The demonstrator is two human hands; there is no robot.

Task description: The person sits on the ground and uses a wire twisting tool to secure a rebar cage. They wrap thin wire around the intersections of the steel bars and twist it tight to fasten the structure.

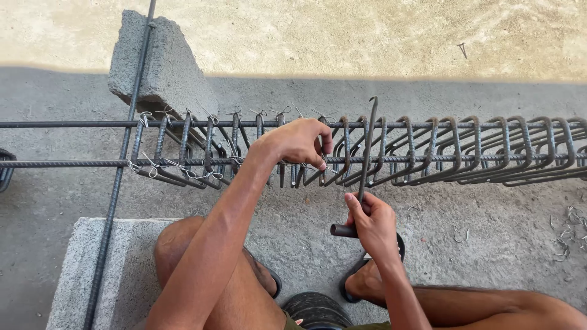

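Observation:
A long rebar cage (pixel 428 146) of horizontal bars and several bent stirrups runs across the view. My left hand (pixel 299 140) reaches over the cage's near bar and pinches a thin tie wire at a stirrup near the middle. My right hand (pixel 370 223) is below the cage, closed on the dark handle of a hooked wire-twisting tool (pixel 367 153) whose shaft rises up to the top bar. Stirrups left of my left hand carry twisted wire ties (pixel 183 168); those to the right look bare.
A grey concrete block (pixel 162 67) props the cage at the upper left. One loose rebar (pixel 119 177) runs diagonally down the left side. I sit on a concrete slab (pixel 92 269), knees and sandals below. Scrap wire bits (pixel 565 235) lie on the floor at right.

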